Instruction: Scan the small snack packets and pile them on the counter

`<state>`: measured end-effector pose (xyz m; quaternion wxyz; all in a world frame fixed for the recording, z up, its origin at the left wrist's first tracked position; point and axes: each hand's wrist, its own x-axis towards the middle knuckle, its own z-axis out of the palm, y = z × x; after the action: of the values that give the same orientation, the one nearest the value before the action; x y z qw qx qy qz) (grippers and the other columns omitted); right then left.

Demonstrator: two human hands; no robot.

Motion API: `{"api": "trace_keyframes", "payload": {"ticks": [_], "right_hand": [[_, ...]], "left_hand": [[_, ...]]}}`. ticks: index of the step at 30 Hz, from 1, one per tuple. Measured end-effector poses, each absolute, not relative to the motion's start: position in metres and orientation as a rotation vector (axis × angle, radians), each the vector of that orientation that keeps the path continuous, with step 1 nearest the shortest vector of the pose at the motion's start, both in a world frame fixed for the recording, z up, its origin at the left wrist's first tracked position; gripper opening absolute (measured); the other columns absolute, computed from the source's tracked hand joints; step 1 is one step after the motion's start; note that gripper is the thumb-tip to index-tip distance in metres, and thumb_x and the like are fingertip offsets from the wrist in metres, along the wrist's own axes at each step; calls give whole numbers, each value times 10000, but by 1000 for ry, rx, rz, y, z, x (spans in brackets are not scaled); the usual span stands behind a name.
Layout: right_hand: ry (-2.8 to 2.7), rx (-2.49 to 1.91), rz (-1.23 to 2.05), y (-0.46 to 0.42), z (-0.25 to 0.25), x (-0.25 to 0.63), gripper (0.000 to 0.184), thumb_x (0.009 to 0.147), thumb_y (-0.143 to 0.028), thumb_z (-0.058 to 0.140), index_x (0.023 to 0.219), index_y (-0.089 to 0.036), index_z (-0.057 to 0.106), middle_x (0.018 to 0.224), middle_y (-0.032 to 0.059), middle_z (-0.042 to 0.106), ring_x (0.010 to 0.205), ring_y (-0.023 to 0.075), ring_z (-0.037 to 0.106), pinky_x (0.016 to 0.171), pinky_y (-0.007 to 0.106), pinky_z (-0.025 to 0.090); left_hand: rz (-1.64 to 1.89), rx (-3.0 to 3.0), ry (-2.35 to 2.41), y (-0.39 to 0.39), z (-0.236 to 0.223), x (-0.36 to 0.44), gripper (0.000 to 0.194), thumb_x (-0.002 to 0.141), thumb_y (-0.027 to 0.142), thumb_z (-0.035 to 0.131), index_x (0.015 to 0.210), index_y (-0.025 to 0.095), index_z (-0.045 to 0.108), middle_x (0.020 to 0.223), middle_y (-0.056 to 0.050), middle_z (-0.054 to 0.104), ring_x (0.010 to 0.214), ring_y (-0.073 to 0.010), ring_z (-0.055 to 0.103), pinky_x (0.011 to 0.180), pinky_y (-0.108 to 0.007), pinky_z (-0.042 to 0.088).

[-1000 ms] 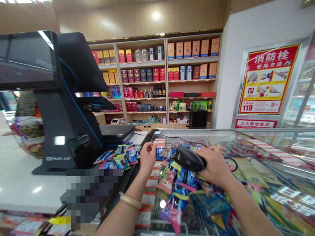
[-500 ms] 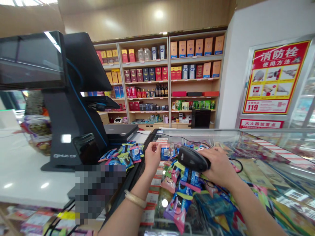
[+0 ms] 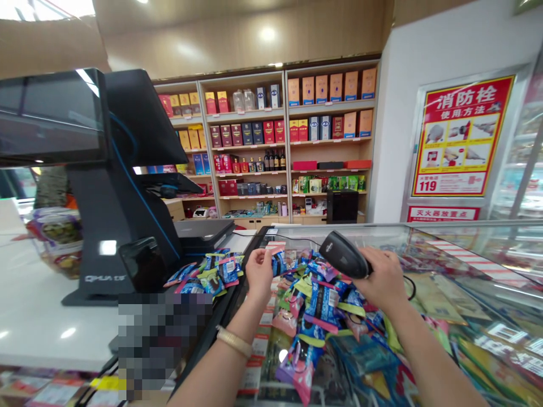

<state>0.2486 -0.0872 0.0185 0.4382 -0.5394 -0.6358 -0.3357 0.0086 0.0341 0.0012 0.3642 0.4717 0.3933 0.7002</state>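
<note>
The left hand (image 3: pixel 259 271) has its thumb and fingers pinched together at the edge of a blue packet (image 3: pixel 279 263), which is above the price labels along the left side of the glass case (image 3: pixel 360 228). The right hand (image 3: pixel 384 280) is curled around the black scanner (image 3: pixel 345 254), with its head pointing to the left, over the heap of packets (image 3: pixel 322 299). On the scanner there is a small pale mark, but I cannot read it.

The black terminal (image 3: pixel 114 226) carries the letters "QIHUA" on its foot. The red and yellow sign (image 3: pixel 464 135) on the wall says "消防栓 使用方法", with the number "119" at its lower left; the smaller sign (image 3: pixel 443 213) below it says "灭火器放置点". The writing on the packets is too small to read.

About containers: the glass case has many flat, colourful packs under its glass, and the heap lies on top. More packets (image 3: pixel 220 274) lie beside the terminal. On the white counter (image 3: pixel 42 316) stands a clear container (image 3: pixel 59 232) with greenish-brown contents. The wooden shelves (image 3: pixel 331 150) behind hold orange boxes (image 3: pixel 322 89), dark red boxes (image 3: pixel 224 135) and dark bottles (image 3: pixel 275 160).
</note>
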Motion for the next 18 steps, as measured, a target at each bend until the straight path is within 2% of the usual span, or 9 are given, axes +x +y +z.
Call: {"api": "trace_keyframes", "payload": {"ticks": [4,9,13,16,18], "right_hand": [[-1512,-1375,-825,-86,16,257,270,722,-285,551,960,-195,641,893,73,719,810,249,643,753,351,365],[-1505,-1404,-810,-86,17,258,283,730,-299,551,981,-204,642,867,67,713,807,249,635,756,350,367],[-1510,-1400,-813,-86,17,256,286,725,-282,544,980,-196,639,882,70,715,823,248,639,761,350,364],[-1513,-1398,-809,-86,16,257,284,722,-281,540,976,-195,636,908,73,719,849,253,642,770,352,366],[-1508,-1397,-807,-85,16,257,267,729,-288,543,963,-200,637,906,68,720,855,253,644,776,354,366]], "left_hand": [[1701,1169,982,32,-4,18,334,677,478,662,746,184,518,597,57,521,504,-97,507,501,-223,413],[1825,1185,945,30,3,22,308,748,472,623,769,199,484,683,38,543,588,-111,566,604,-256,485],[1839,1637,902,23,10,29,169,827,346,567,755,200,521,710,6,567,653,-135,573,643,-254,470],[1629,2090,835,16,6,37,86,818,220,541,737,209,571,739,-17,602,728,-167,588,708,-280,471],[1464,2279,804,13,0,39,98,802,171,536,758,219,610,778,-33,638,778,-189,606,746,-302,476]]}}
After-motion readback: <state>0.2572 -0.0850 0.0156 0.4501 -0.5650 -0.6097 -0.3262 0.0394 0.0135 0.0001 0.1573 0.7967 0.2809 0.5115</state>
